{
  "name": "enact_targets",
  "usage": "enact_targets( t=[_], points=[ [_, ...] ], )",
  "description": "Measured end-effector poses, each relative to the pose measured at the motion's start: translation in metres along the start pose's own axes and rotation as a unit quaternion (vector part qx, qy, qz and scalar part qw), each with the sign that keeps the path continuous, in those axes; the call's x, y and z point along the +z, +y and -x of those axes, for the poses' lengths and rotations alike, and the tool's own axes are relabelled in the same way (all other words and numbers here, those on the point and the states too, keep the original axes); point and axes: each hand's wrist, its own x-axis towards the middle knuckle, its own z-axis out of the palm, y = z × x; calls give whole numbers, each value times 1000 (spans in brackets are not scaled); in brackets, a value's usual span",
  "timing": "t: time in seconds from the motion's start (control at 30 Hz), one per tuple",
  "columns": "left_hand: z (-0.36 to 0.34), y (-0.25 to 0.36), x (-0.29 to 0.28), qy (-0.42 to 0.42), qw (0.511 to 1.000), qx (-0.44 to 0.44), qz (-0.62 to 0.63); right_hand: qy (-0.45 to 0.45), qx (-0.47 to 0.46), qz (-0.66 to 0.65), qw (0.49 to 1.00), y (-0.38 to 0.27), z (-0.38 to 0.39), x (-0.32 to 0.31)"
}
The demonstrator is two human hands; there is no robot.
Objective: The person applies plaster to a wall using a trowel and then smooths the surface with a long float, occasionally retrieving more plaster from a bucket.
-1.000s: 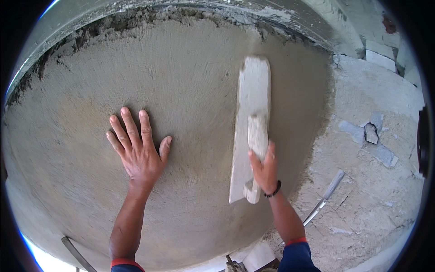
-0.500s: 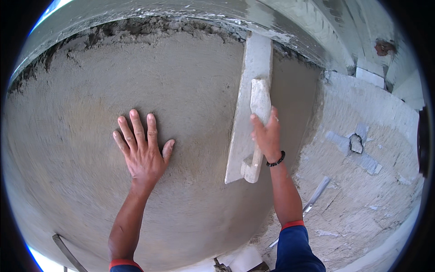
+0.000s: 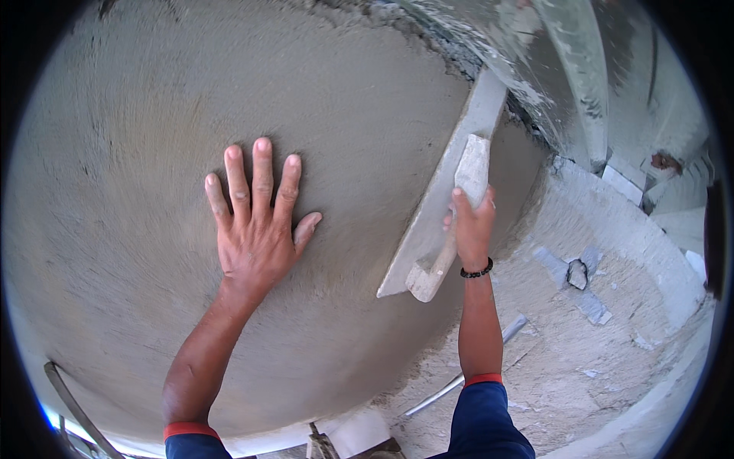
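A broad face of wet grey plaster (image 3: pixel 344 229) fills most of the view. My left hand (image 3: pixel 256 214) lies flat on it with the fingers spread and holds nothing. To its right, my right hand (image 3: pixel 474 229) is wrapped round the handle of a long plastering float (image 3: pixel 430 205). The float's pale blade rests against the plaster and tilts, its upper end leaning right. That upper end reaches the rough edge below a light grey beam-like surface. A dark beaded bracelet (image 3: pixel 477 269) circles my right wrist.
Right of the wet plaster is a paler, rough wall (image 3: pixel 527 382) with a taped hole (image 3: pixel 577 274). A thin metal strip (image 3: pixel 466 375) crosses its lower part. Whitish grey framing (image 3: pixel 577 69) stands at the upper right. A curved dark bar (image 3: pixel 76 409) shows at the lower left.
The view has shifted and turned. The float now leans further right at its top, still in my right hand. My left hand stays spread on the plaster.
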Motion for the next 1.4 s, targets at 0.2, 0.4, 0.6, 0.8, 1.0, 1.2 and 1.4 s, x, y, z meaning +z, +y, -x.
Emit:
enact_targets(
  t=[0.2,0.4,0.6,0.8,1.0,1.2,1.4],
  points=[
    [1,-3,1,-32,999,-17,28,13,-4,43,999,-4,4,10],
    [-14,-2,8,-9,999,12,32,17,-6,53,998,13,4,2],
    [-16,1,19,-10,1000,14,17,15,-1,34,999,53,36,4],
    [-21,-3,15,-3,1000,19,22,10,-20,37,999,40,19,0],
    [-9,-2,12,-15,999,9,51,2,-10,36,999,32,5,-6],
    [-15,-5,3,-46,994,-11,97,15,-5,50,999,49,33,2],
    [-10,2,5,-43,996,-14,76,19,71,4,997,110,117,4]
  ],
)
